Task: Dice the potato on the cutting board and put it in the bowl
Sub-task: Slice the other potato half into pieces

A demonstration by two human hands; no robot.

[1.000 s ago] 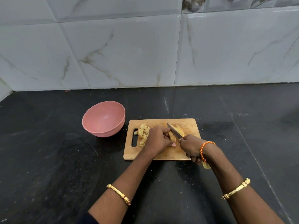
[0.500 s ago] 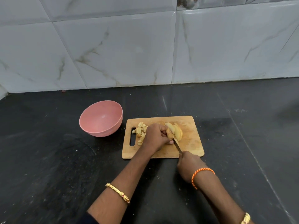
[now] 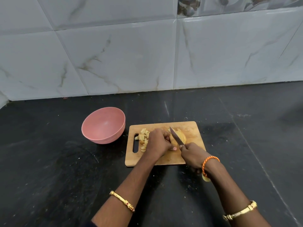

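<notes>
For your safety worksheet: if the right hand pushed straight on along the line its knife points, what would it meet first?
The right hand would drive the knife first into the potato slices under its blade, beside the left hand; beyond them lies bare cutting board. Depth is uncertain.

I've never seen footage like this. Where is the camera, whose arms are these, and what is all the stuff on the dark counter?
There is no machine here: a person wears a wide-angle camera on the head, looking forward and down, so the two arms reaching in from below are that person's own. On the black counter lies a wooden cutting board, and beside it, to its left, stands a pink bowl with nothing visible in it. The left hand holds down the uncut potato pieces. The right hand grips a knife whose blade rests across them. A small pile of potato cubes already sits near the board's handle slot. Marbled tiles cover the wall behind.
</notes>
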